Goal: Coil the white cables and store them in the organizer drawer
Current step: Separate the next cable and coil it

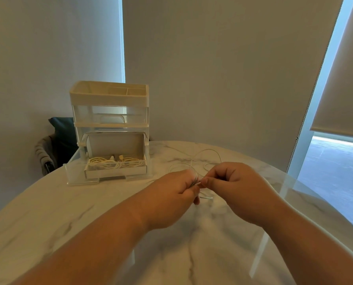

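- Two hands on one cable point(210, 153) here, so I'd call this the coiling step, somewhere in the middle of it.
- The left hand point(177, 190) is curled round a small bunch of loops, held just above the table point(68, 212), near its middle.
- The right hand point(231, 182) pinches the strand between thumb and finger, right beside the left hand.
- The rest of the cable lies loose in a few big loops on the table beyond the hands, toward the far edge.
- The organizer point(109, 112) sits at the far left edge, with its bottom drawer point(75, 171) pulled open.
- A box point(116, 172) with its flap up sits in the drawer, and there are coils point(114, 162) inside it already.
- Next move, I reckon: the right hand pulls in slack and lays another loop onto the bunch. The loops need to stay the same size.
- The left hand needs a firm grip, or the bunch will likely spring open.
- After that the bunch goes left and back, into the box. There looks to be room on top of the coils.
- Can't tell where this cable's plug ends are; too thin and blurry.
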`<state>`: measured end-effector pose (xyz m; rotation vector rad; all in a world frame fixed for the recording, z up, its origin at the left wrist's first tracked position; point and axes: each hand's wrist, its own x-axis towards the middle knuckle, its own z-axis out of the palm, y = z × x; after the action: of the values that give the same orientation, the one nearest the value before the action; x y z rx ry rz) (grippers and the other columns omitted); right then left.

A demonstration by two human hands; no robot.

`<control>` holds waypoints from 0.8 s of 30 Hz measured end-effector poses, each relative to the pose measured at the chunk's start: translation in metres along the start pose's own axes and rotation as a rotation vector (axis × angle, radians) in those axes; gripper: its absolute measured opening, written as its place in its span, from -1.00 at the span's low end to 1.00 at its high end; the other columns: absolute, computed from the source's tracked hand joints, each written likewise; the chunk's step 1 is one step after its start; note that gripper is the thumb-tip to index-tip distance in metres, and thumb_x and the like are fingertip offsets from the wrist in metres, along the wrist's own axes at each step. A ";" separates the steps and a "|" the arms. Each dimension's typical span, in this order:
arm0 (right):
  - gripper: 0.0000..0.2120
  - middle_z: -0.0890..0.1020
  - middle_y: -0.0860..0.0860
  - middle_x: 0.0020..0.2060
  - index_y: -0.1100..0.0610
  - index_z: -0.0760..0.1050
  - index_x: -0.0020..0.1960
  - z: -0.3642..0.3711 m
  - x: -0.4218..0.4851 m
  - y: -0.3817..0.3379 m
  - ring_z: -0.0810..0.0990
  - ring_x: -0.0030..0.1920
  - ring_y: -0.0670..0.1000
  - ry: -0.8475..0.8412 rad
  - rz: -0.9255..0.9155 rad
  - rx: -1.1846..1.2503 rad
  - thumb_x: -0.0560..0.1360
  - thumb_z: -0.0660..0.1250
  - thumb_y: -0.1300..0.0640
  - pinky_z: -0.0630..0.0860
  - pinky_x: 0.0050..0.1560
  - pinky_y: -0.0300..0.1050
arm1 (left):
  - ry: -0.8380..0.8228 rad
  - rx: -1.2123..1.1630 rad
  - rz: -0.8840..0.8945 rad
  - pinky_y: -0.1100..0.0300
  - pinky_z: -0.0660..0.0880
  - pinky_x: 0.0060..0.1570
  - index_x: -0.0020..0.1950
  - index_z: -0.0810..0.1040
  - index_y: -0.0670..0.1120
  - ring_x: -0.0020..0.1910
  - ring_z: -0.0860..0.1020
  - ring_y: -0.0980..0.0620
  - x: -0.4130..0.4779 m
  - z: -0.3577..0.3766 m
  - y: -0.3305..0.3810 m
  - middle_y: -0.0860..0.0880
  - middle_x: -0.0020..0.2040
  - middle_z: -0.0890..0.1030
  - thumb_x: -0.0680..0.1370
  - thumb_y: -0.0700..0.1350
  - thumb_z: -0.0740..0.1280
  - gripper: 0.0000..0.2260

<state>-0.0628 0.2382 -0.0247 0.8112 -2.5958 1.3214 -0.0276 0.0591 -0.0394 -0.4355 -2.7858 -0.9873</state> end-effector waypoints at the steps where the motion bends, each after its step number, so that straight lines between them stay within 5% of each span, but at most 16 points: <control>1: -0.80 0.49 -0.08 -0.47 0.01 0.64 -0.27 0.002 -0.001 -0.002 0.37 -0.46 -0.19 0.005 -0.039 -0.020 0.50 0.43 -0.02 0.36 -0.41 -0.33 | -0.018 0.021 -0.007 0.14 0.54 -0.08 -0.04 0.49 0.11 -0.14 0.56 0.18 0.000 0.000 0.001 0.15 -0.11 0.61 0.67 0.03 0.13 -0.82; 5: -0.82 0.56 -0.10 -0.41 -0.03 0.64 -0.28 0.002 0.000 -0.002 0.43 -0.43 -0.19 0.022 -0.083 -0.054 0.50 0.42 -0.01 0.39 -0.37 -0.33 | -0.021 -0.045 -0.037 0.34 0.45 -0.18 -0.05 0.49 0.13 -0.21 0.58 0.26 -0.001 0.003 0.002 0.15 -0.16 0.64 0.68 -0.08 0.12 -0.79; 13: -0.82 0.61 -0.20 -0.38 -0.07 0.64 -0.28 0.000 -0.001 0.000 0.50 -0.37 -0.20 -0.005 -0.120 -0.105 0.50 0.42 0.03 0.43 -0.31 -0.37 | -0.025 -0.123 -0.056 0.14 0.58 0.08 0.01 0.67 0.07 -0.07 0.63 0.22 0.000 0.000 -0.001 0.11 -0.09 0.69 0.59 -0.15 0.33 -0.84; 19: -0.87 0.65 -0.21 -0.27 -0.09 0.64 -0.22 0.000 0.000 0.001 0.60 -0.21 -0.17 0.018 -0.156 -0.179 0.51 0.42 0.03 0.50 -0.21 -0.29 | -0.144 -0.150 -0.122 0.43 0.49 -0.26 0.07 0.64 -0.04 -0.28 0.62 0.23 0.000 -0.001 0.004 0.10 -0.05 0.69 0.63 -0.29 0.19 -0.75; 24: -0.90 0.66 -0.24 -0.25 -0.15 0.65 -0.20 -0.004 0.003 0.006 0.61 -0.19 -0.18 0.018 -0.087 -0.205 0.49 0.42 -0.08 0.59 -0.10 -0.07 | -0.118 -0.169 -0.136 0.19 0.47 -0.16 -0.04 0.64 0.03 -0.31 0.48 0.20 -0.002 0.000 0.004 0.12 -0.24 0.62 0.62 -0.17 0.20 -0.77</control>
<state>-0.0692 0.2429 -0.0255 0.8616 -2.5947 1.0146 -0.0246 0.0623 -0.0375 -0.3392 -2.8802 -1.2735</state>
